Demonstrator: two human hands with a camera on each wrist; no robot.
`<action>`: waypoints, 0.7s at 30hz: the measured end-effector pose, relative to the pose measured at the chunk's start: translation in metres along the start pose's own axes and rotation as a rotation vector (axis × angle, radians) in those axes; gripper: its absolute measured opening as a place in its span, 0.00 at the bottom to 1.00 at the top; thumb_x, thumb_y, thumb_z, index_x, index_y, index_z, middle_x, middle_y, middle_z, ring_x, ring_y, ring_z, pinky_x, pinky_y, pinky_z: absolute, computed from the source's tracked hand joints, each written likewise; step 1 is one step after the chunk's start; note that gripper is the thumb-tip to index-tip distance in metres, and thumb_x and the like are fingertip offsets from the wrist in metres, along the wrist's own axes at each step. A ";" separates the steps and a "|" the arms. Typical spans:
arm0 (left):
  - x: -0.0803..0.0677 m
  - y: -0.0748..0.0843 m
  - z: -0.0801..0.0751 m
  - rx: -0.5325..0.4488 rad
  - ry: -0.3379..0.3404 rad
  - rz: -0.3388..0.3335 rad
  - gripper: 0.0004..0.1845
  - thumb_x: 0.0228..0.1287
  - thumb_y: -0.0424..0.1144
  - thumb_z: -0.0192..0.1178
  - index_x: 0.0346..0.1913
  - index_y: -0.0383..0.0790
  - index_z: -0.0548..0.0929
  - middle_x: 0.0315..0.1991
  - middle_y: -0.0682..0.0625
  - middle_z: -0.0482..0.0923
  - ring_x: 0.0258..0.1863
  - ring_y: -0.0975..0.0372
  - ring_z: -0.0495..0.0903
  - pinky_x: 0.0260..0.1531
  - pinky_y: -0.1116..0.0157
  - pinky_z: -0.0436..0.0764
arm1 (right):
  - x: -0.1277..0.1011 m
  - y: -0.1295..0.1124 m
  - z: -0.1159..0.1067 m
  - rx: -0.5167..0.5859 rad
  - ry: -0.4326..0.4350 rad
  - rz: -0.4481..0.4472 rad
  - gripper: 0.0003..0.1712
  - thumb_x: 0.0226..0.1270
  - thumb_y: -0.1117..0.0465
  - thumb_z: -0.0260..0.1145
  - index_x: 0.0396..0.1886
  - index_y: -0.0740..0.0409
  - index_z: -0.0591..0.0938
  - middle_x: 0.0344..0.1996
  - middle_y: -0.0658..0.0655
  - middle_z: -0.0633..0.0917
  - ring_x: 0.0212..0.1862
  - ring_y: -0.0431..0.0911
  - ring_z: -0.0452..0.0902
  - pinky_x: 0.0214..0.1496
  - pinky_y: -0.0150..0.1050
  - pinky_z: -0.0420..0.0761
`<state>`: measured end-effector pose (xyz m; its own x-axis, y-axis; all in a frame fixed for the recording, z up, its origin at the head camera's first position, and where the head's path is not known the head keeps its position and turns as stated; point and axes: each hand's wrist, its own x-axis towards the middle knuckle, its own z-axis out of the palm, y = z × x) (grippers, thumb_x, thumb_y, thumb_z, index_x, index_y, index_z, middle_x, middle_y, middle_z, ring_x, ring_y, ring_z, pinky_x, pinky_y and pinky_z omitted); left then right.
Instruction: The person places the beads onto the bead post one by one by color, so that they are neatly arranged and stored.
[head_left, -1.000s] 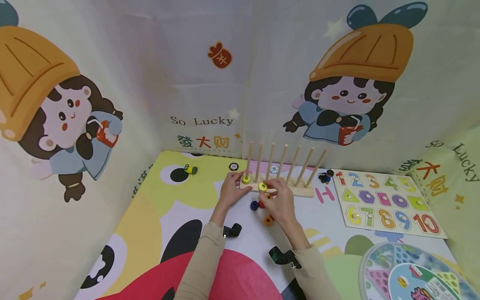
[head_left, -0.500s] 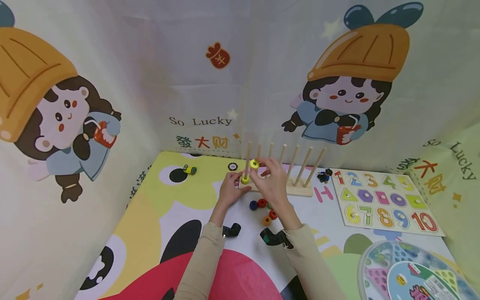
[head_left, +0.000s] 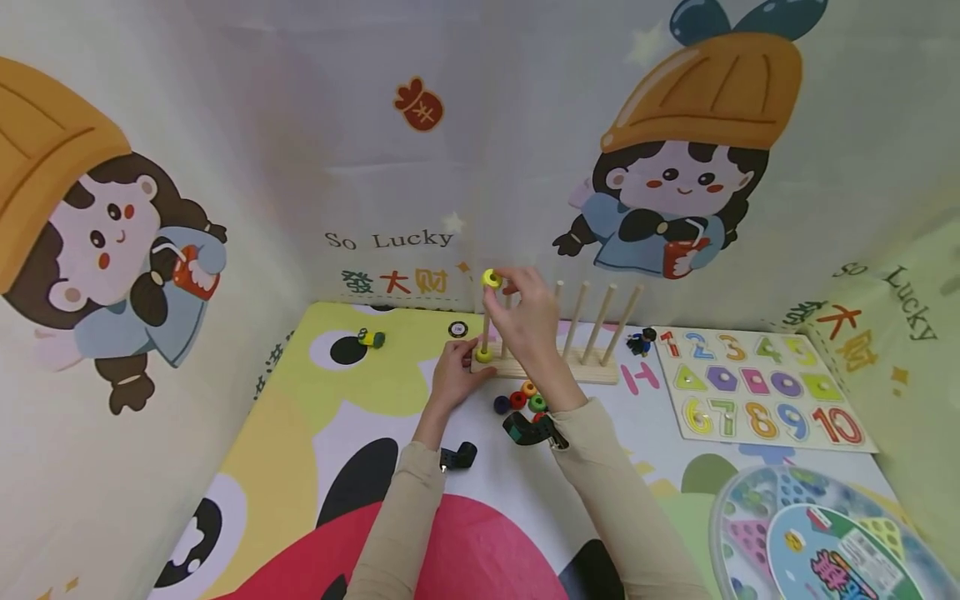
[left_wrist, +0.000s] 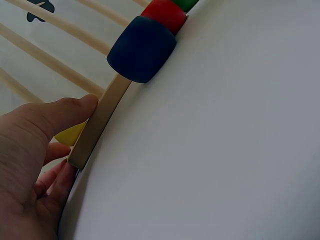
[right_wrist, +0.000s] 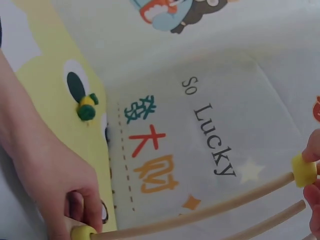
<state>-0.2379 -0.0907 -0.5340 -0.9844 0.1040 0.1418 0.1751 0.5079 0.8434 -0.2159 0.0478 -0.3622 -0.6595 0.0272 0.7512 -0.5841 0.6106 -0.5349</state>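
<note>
Two hands work at a wooden peg rack (head_left: 543, 367) standing near the wall at twelve o'clock on the play mat (head_left: 300, 392). Raised above it, the right hand (head_left: 528, 312) pinches a yellow ring (head_left: 491, 278) at the tip of the leftmost peg (head_left: 485, 321); the right wrist view shows the ring (right_wrist: 303, 170) sitting on the peg's end between fingertips. Low at nine o'clock of the rack, the left hand (head_left: 452, 375) grips the base's end, thumb on the front edge and fingers curled behind, as the left wrist view shows (left_wrist: 30, 150). Another yellow ring (head_left: 483, 355) sits at that peg's foot. At six o'clock of the rack lie loose rings (head_left: 519, 401): blue, red, orange, green.
</note>
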 end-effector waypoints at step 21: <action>-0.002 0.004 -0.002 -0.011 0.007 0.002 0.35 0.55 0.42 0.74 0.65 0.31 0.75 0.55 0.39 0.69 0.52 0.49 0.78 0.54 0.57 0.80 | 0.011 -0.003 0.001 -0.106 -0.113 0.107 0.15 0.63 0.60 0.70 0.45 0.65 0.86 0.43 0.61 0.85 0.24 0.47 0.78 0.23 0.37 0.75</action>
<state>-0.2355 -0.0905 -0.5299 -0.9842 0.0991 0.1469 0.1769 0.4983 0.8487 -0.2220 0.0456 -0.3531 -0.7677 0.0109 0.6407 -0.4588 0.6888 -0.5613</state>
